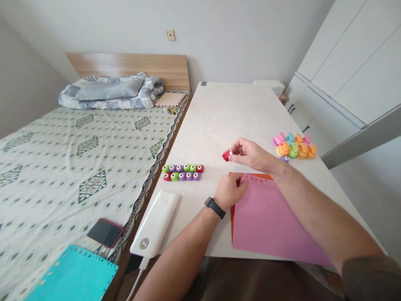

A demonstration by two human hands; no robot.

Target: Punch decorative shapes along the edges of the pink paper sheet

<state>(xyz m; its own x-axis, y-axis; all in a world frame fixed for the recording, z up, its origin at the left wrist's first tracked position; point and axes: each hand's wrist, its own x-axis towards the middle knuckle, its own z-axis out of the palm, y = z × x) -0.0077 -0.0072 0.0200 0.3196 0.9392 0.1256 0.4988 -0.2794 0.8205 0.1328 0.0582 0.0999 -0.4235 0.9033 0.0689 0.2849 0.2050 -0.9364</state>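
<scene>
one large rectangular white table (pixel 232 117) is seen, with a pink paper sheet (pixel 269 221) laid over an orange-red one (pixel 232 221) near its front edge. the upper left corner of the pink sheet is touched by the left hand (pixel 232 190), its fingers curled. a small red and white plastic punch (pixel 227 156) is pinched between right-hand (pixel 249 154) fingertips just beyond the sheets.

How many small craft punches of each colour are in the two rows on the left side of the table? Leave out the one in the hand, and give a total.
Purple punches: 5
Green punches: 4
Red punches: 2
Total: 11
</scene>
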